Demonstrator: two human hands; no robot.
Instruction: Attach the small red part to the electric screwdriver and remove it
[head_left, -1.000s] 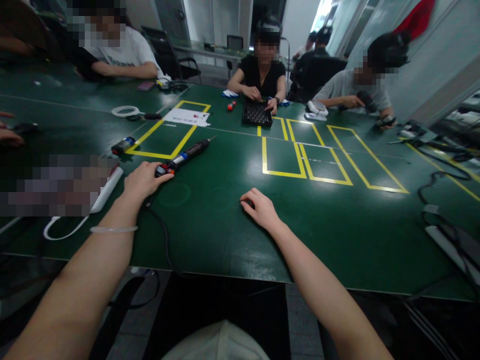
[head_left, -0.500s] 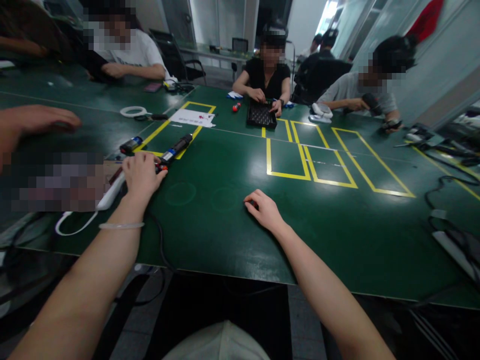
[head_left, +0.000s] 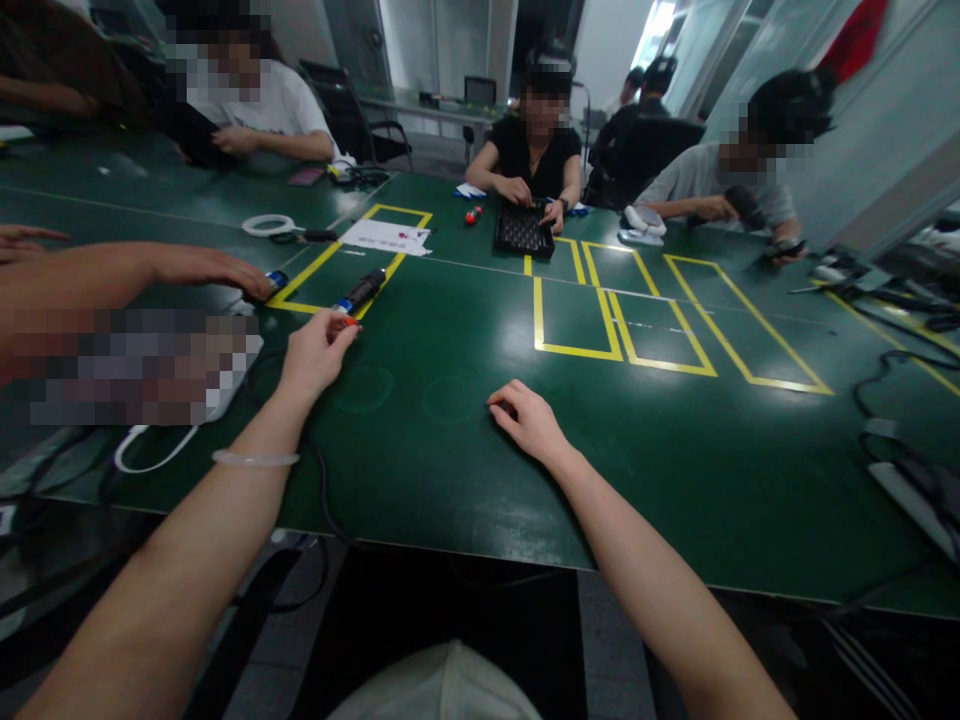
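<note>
My left hand (head_left: 319, 352) is closed on a small thing of which only a red-orange end (head_left: 350, 322) shows between thumb and fingers. Directly beyond those fingers lies a dark pen-shaped electric screwdriver (head_left: 363, 290) with a blue and white label; its near end is hidden by my hand, so I cannot tell whether the red end belongs to it. My right hand (head_left: 529, 418) rests on the green table (head_left: 450, 480) with its fingers loosely curled; nothing shows in it. A co-worker's hand (head_left: 240, 272) reaches in from the left, over a blue-ended cylinder (head_left: 277, 283).
Yellow tape outlines (head_left: 577, 352) mark the table. A white paper (head_left: 384, 238) and a white ring-shaped thing (head_left: 268, 225) lie further back. Across the table a person works at a black tray (head_left: 523, 230) near a red object (head_left: 472, 215). A black cable (head_left: 324, 490) runs by my left forearm.
My left hand has shifted right and slightly away, and the red-orange end has moved right with it. The co-worker's hand has come in to the blue-ended cylinder. My right hand stays put.
</note>
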